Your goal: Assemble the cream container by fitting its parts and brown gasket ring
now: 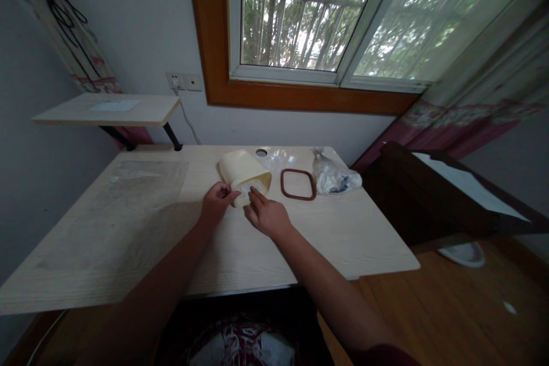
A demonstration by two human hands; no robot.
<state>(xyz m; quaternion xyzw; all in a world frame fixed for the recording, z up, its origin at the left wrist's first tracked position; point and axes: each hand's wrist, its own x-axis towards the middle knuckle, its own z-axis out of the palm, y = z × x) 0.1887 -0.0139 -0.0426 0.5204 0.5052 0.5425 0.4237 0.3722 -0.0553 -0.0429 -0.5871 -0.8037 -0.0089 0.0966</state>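
Observation:
A cream plastic bin lies on its side on the table, its mouth turned toward me and to the right. Thin clear plastic shows at the lower edge of the mouth. My left hand is closed at the left of that edge, thumb and fingers pinching there; the exact grip is small and partly hidden. From the right, my right hand reaches in with its fingers stretched out over the plastic and the thumb apart below. Right of the bin lies a reddish-brown rounded square ring, touched by neither hand.
A knotted clear plastic bag with crumpled contents sits at the table's right back. Flat clear plastic covers part of the left side. A raised shelf stands at the back left, and a dark brown piece of furniture is on the right.

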